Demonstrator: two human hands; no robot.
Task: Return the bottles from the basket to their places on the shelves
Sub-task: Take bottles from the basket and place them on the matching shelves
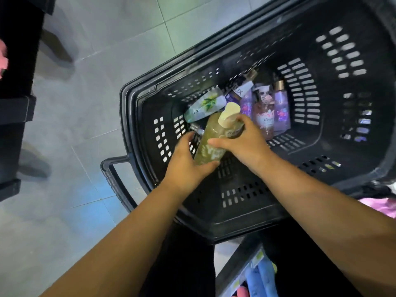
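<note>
You have both hands on the tall translucent yellow-green bottle with the cream cap [211, 144]. It sits inside the black slotted plastic basket [321, 86], near its nine o'clock end. Your left hand [186, 163] curls round the bottle's base, and your right hand [244, 142] wraps the upper body just below the cap. The bottle tilts, cap toward one o'clock — whether its base is clear of the basket floor I cannot tell.

This looks like the picking-up step, with shelving not yet done. From twelve to two o'clock of it lie a white bottle with a green leaf print [205, 105], a pink pump bottle [262, 116] and purple bottles [281, 106].

Next, I judge, lift it clear over the rim and find its matching shelf — a shelf edge with blue packs [262, 277] shows at six o'clock.
</note>
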